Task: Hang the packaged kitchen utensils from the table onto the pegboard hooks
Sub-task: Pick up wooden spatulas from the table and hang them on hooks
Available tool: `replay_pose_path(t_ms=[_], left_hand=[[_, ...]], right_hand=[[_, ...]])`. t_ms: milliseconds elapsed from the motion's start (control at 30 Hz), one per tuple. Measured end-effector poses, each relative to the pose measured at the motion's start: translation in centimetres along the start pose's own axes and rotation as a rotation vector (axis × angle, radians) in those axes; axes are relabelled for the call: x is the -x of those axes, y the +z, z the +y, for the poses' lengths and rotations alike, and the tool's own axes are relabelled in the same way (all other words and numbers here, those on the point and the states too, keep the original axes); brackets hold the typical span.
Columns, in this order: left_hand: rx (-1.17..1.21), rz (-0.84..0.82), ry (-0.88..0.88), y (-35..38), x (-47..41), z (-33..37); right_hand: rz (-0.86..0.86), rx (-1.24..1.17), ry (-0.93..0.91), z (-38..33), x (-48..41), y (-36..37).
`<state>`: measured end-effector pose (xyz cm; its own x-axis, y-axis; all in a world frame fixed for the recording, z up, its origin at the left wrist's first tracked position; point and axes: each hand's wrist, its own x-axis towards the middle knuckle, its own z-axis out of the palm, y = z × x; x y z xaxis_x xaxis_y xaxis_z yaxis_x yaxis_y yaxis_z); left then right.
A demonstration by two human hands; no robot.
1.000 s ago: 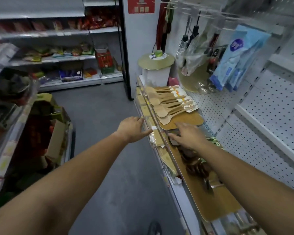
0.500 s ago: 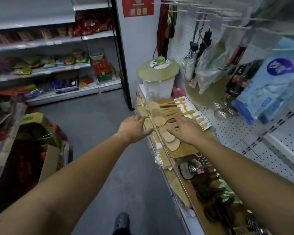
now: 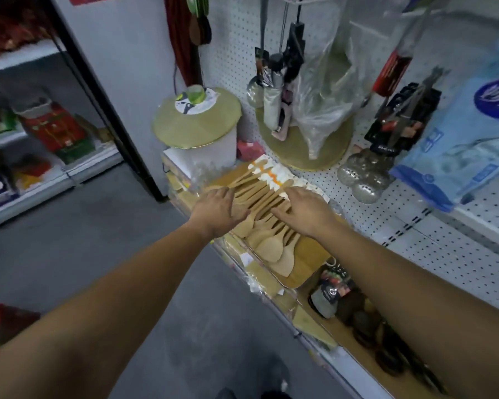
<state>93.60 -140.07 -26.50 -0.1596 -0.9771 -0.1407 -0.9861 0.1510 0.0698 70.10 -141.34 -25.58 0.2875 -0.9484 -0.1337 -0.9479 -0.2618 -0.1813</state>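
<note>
A fanned pile of packaged wooden spatulas [image 3: 267, 226] lies on the wooden shelf top [image 3: 314, 254] below the white pegboard [image 3: 444, 231]. Their card headers [image 3: 274, 175] point toward the board. My left hand [image 3: 218, 210] rests flat on the left side of the pile, fingers spread. On the right side my right hand [image 3: 307, 210] lies over the handles with fingers stretched toward the left. Neither hand grips a spatula. Hooks on the pegboard carry hanging ladles [image 3: 363, 174] and black-carded tools [image 3: 404, 122].
A white bin with a green lid [image 3: 198, 122] stands behind the spatulas. A clear plastic bag [image 3: 329, 90] and blue packs [image 3: 467, 139] hang from the board. Dark packaged items [image 3: 340, 295] lie further along the shelf. A grey aisle floor [image 3: 84, 240] and stocked shelves are at left.
I have stepped closer to the spatulas. My left hand moved from the aisle side onto the pile, and my right hand slid up along the shelf onto the handles.
</note>
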Motion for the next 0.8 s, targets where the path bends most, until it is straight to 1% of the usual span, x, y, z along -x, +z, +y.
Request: replay_pose_path(t_ms=[67, 200, 400, 600, 700, 800], left_hand=[[-0.018, -0.036, 0.065, 1.3, -3.4, 0.4], [-0.014, -0.091, 0.106, 4.4, -7.3, 0.7], [-0.061, -0.229, 0.237, 9.6, -12.1, 2.1], [-0.005, -0.233, 0.401, 16.0, -17.7, 0.6], [0.048, -0.257, 0.411, 19.0, -20.4, -1.1], [0.082, -0.257, 0.393, 21.7, -23.1, -2.5]], right_hand=[[-0.036, -0.026, 0.095, 1.8, -1.6, 1.7], [-0.091, -0.080, 0.206, 4.3, -3.4, 5.4], [-0.180, -0.171, 0.366, 6.2, -3.1, 11.7], [-0.185, -0.203, 0.569, 7.2, -4.2, 16.8], [-0.181, -0.203, 0.662, 7.3, -5.4, 19.7], [-0.176, -0.267, 0.729, 7.5, -6.5, 22.2]])
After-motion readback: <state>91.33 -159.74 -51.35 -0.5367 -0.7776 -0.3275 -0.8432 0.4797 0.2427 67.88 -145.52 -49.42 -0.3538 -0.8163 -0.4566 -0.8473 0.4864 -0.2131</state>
